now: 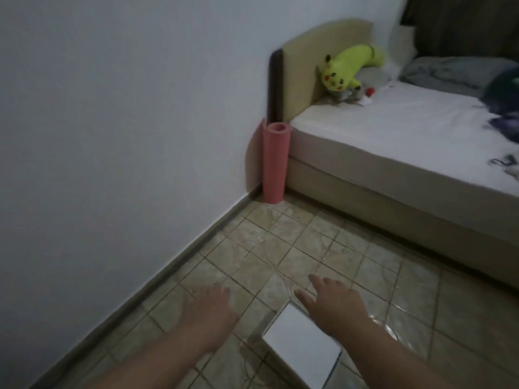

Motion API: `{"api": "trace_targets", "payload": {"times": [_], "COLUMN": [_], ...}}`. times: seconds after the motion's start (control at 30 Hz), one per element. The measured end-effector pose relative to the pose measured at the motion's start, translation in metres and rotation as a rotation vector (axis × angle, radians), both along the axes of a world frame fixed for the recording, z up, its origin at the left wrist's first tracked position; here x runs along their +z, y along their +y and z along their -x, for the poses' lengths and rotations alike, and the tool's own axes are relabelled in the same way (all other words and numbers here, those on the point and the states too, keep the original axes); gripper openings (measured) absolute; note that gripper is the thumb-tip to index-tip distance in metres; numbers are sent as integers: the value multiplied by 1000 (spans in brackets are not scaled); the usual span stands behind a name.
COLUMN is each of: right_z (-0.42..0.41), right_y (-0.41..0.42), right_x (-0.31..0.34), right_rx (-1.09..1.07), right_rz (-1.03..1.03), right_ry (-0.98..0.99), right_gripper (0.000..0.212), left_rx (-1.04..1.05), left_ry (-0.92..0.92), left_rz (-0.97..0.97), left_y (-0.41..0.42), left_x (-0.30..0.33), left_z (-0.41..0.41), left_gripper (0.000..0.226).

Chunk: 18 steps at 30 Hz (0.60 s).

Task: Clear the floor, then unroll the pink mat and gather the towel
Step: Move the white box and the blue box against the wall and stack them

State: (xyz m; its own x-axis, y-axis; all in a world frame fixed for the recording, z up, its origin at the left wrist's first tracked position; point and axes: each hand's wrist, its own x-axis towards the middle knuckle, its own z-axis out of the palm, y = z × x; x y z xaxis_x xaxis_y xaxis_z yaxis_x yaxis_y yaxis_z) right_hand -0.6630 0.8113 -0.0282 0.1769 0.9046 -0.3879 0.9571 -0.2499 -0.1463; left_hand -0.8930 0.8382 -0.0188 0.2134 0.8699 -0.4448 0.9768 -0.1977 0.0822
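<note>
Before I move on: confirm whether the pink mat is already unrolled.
No, the pink mat stands rolled and upright in the corner beside the bed.

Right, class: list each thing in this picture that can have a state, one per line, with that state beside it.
pink mat: rolled up, standing upright in the corner between wall and bed
left hand: open, holding nothing
right hand: open, fingers spread, holding nothing
white flat object: lying on the floor under the right forearm
yellow plush toy: leaning against the headboard

Pink mat [276, 163] rolled, upright in corner between wall and bed.
</note>
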Motion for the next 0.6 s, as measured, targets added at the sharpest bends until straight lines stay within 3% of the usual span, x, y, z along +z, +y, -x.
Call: {"api": "trace_targets", "payload": {"times": [0.27,0.4,0.47,0.53,0.6], "right_z": [-9,-22,-33,-44,-52], "right_y": [-53,-80,-89,-93,-94], "right_x": [-32,-45,-48,-50,-55], "right_rx": [-364,-508,-598,-700,-818], "right_rz": [101,116,128,99,47], "right_ry": [191,223,252,283,291], "right_gripper": [112,74,80,100,91], "left_rx": [-197,-285,-346,-392,-433], "left_ry": [-30,-90,-74,-65,-62], "left_rz": [-146,-39,24,85,154], "left_y": [94,78,65,54,48], "left_x": [19,-3,-19,-37,-56], "left_z": [-52,-89,-104,-113,-116], "left_gripper": [64,64,64,65,67]}}
